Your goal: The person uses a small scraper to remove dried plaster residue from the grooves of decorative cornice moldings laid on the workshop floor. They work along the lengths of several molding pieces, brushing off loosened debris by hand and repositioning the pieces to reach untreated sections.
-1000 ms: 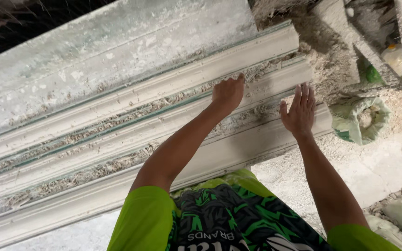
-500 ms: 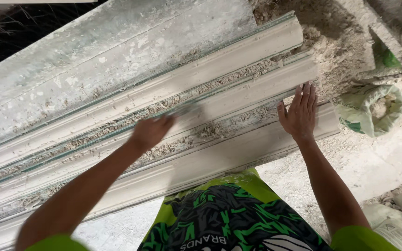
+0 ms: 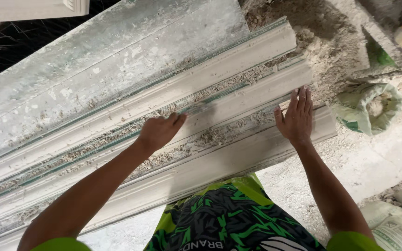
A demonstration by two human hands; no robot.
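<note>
Dusty floor (image 3: pixel 373 162) lies beneath our long moulding (image 3: pixel 238 100). Our left hand (image 3: pixel 160 131) curls narrow on its wet middle strip; right hand (image 3: pixel 297 117) presses flat, fingers spread, steadying the near end.

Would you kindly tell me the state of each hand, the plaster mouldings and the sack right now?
left hand: fingers curled, on the middle moulding
right hand: open, palm flat on a moulding
plaster mouldings: lying side by side, fibre debris in their grooves
green sack: mouth open
</note>
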